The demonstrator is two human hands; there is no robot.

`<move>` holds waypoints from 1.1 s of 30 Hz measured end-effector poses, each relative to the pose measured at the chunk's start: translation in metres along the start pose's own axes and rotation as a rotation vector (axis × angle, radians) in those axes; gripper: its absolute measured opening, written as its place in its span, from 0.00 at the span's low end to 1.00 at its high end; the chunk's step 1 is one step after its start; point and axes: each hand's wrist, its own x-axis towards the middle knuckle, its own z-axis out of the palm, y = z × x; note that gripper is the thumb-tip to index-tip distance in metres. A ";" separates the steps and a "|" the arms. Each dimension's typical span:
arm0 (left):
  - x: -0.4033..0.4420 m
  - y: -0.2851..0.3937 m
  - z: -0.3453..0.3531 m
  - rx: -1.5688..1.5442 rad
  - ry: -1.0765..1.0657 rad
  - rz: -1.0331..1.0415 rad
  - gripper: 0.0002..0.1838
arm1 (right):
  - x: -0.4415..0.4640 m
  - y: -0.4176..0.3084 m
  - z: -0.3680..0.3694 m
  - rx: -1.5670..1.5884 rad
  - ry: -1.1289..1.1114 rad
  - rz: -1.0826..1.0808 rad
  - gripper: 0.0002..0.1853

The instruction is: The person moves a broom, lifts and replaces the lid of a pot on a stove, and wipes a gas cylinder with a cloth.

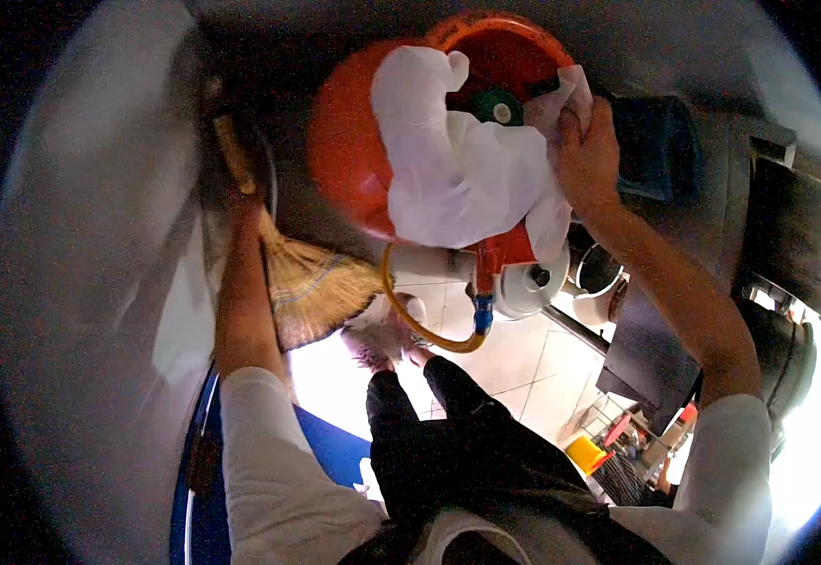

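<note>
My right hand (587, 155) is closed on the edge of a crumpled white plastic bag (467, 179), partly see-through near my fingers. The bag drapes over a red-orange gas cylinder (345, 141), whose round collar surrounds a green valve part (497, 108). At the left, my left hand (249, 209) is in shadow, closed around the lower handle of a straw broom (321, 282); its fingers show poorly. The broom's bristles fan out to the right of my forearm. Below the cylinder, a yellow hose (429, 334) curves to a blue fitting (483, 315).
A pale wall (100, 235) runs along the left. Right of the cylinder are a dark blue container (657, 146), a lidded pot (523, 287) and dark equipment (796, 235). Tiled floor (523, 363) lies below, with a yellow container (585, 454) among small items at lower right.
</note>
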 end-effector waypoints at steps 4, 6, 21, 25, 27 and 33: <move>0.052 0.006 0.006 0.103 -0.075 0.008 0.16 | 0.004 0.013 0.004 0.062 0.021 -0.123 0.15; 0.065 0.012 0.014 0.143 -0.140 0.002 0.18 | 0.005 0.021 0.000 0.072 0.019 -0.153 0.15; -0.169 0.154 -0.191 -0.602 0.230 0.084 0.34 | -0.002 -0.013 -0.016 0.060 0.021 -0.046 0.17; -0.196 0.237 -0.273 -0.573 0.506 0.139 0.33 | -0.003 -0.016 -0.010 0.079 -0.009 0.043 0.16; -0.181 0.250 -0.280 -0.225 0.581 0.014 0.32 | -0.003 -0.016 -0.006 0.049 -0.019 0.059 0.16; -0.163 0.303 -0.336 -0.494 0.722 0.000 0.34 | -0.008 -0.033 -0.031 0.054 -0.017 0.083 0.16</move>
